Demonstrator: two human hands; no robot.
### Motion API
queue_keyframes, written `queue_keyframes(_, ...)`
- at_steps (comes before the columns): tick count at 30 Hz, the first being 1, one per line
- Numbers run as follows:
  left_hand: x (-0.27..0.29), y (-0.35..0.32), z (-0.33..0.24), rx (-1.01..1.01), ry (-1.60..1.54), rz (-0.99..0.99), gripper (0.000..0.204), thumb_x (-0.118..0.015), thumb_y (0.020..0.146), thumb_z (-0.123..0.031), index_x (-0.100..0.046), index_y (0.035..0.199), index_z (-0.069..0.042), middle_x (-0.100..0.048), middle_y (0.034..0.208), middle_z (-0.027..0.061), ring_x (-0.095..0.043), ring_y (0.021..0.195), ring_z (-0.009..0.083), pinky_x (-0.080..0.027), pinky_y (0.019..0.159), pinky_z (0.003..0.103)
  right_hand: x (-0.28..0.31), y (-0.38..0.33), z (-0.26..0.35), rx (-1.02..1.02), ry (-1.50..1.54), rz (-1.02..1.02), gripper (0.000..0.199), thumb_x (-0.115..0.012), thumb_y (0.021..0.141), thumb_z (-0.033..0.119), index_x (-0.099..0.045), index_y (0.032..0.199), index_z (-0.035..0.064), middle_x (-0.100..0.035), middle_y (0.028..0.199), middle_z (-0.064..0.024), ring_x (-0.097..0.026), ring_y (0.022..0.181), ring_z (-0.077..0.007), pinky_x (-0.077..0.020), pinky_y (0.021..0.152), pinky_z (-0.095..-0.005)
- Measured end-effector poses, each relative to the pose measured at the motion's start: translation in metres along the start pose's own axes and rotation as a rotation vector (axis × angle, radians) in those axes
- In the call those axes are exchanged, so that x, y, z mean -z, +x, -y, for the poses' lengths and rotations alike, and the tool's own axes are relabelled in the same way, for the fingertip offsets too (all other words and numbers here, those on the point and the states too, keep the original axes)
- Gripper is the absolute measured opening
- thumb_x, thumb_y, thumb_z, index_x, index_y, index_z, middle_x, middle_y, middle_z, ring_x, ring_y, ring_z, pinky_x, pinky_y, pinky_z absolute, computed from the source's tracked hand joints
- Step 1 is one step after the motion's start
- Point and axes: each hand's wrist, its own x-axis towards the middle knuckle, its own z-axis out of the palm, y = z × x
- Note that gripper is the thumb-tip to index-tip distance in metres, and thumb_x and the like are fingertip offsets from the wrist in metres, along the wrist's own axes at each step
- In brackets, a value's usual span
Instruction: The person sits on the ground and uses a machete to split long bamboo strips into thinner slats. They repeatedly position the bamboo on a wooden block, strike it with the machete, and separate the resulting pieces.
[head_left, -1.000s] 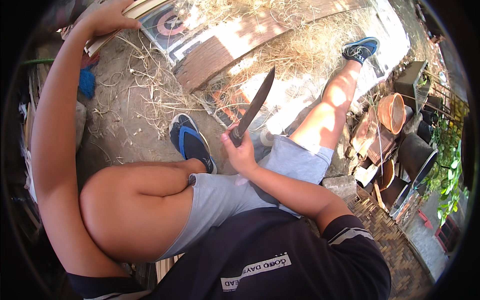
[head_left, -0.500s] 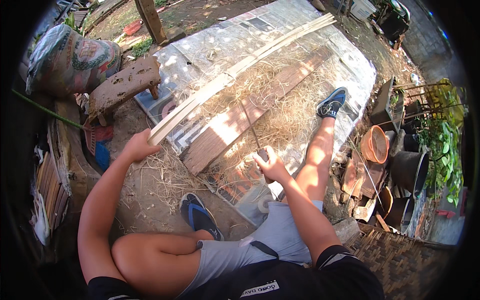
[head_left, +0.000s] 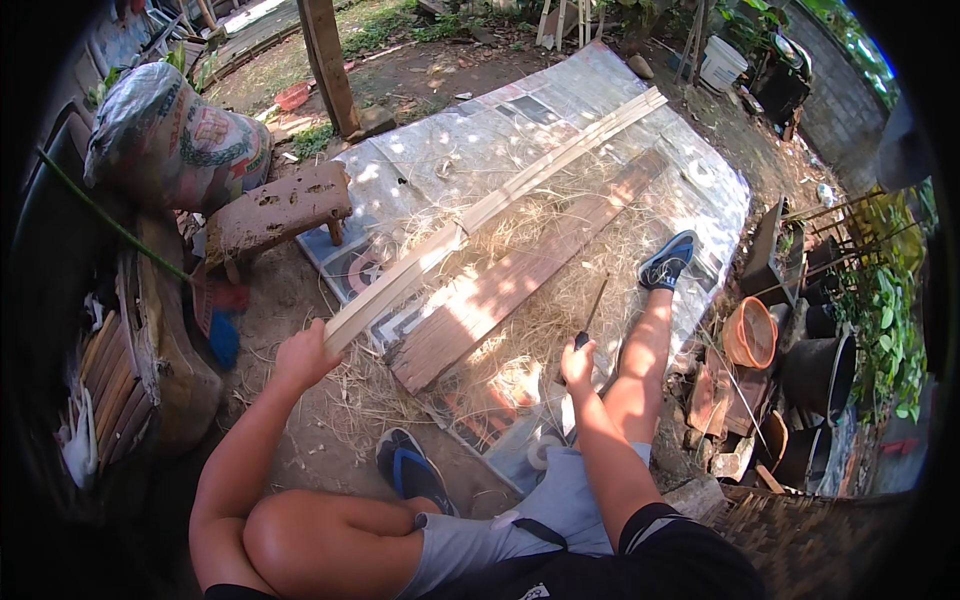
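My left hand (head_left: 306, 354) is closed round the near end of a bundle of long pale split strips (head_left: 400, 275), likely bamboo. The bundle slants away to the upper right above the sheet. In my right hand (head_left: 578, 364) is the dark handle of a long thin-bladed knife (head_left: 597, 305), its blade pointing up and away from the strips. Between the two lies a flat brown wooden plank (head_left: 500, 290) on the ground sheet. Curly pale shavings (head_left: 560, 290) are scattered round the plank and under the strips.
A printed plastic sheet (head_left: 700, 200) covers the ground. At the left stand a low wooden bench (head_left: 280, 208) and a stuffed sack (head_left: 185, 140). An orange pot (head_left: 750, 332), dark pots (head_left: 818, 362) and plants (head_left: 885, 320) line the right. A wooden post (head_left: 328, 70) rises at the back.
The knife has moved right, away from the plank, and its blade now tilts the other way. The view has shifted upward. My left hand keeps its grip on the strips.
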Motion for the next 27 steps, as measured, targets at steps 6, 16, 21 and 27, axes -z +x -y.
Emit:
queue_keyframes(6,0.011,-0.007,0.008,-0.028,-0.088,0.044,0.059,-0.083,0.077,-0.046,-0.057,0.107,-0.002,-0.073,0.101,0.0237,-0.07,0.097,0.0429,-0.055,0.082,0.052,-0.004,-0.03,0.075,-0.013,-0.133,-0.184,0.07,-0.069,0.09,0.029,-0.039,0.145,-0.0008,-0.05,0.133,-0.0287,-0.05,0.126,-0.0431,-0.0404,0.107,-0.054)
queue_keyframes(16,0.001,-0.026,-0.002,-0.008,-0.224,0.147,0.06,-0.083,0.077,-0.047,-0.061,0.108,0.0,-0.072,0.101,0.0246,-0.071,0.094,0.0413,-0.055,0.083,0.048,-0.078,-0.005,0.273,0.374,0.121,0.204,0.042,-0.075,0.089,0.044,-0.066,0.097,0.0032,-0.069,0.092,-0.0143,-0.068,0.085,-0.0336,-0.0523,0.08,-0.0445)
queue_keyframes(21,0.012,-0.016,-0.015,-0.049,-0.208,0.161,0.063,-0.082,0.077,-0.05,-0.061,0.107,0.002,-0.072,0.104,0.0264,-0.07,0.098,0.0421,-0.054,0.086,0.049,-0.116,0.036,0.247,0.385,0.199,0.195,0.04,-0.076,0.089,0.039,-0.063,0.093,0.0009,-0.067,0.083,-0.0157,-0.067,0.078,-0.0326,-0.0517,0.073,-0.0439)
queue_keyframes(27,0.011,-0.007,-0.001,-0.067,-0.331,0.196,0.062,-0.084,0.075,-0.044,-0.064,0.11,0.003,-0.072,0.105,0.0258,-0.07,0.099,0.0396,-0.054,0.086,0.046,-0.107,0.026,0.209,0.631,0.295,0.158,0.027,-0.068,0.099,0.027,-0.066,0.1,0.0011,-0.061,0.076,-0.0106,-0.06,0.07,-0.0234,-0.0506,0.069,-0.0375)
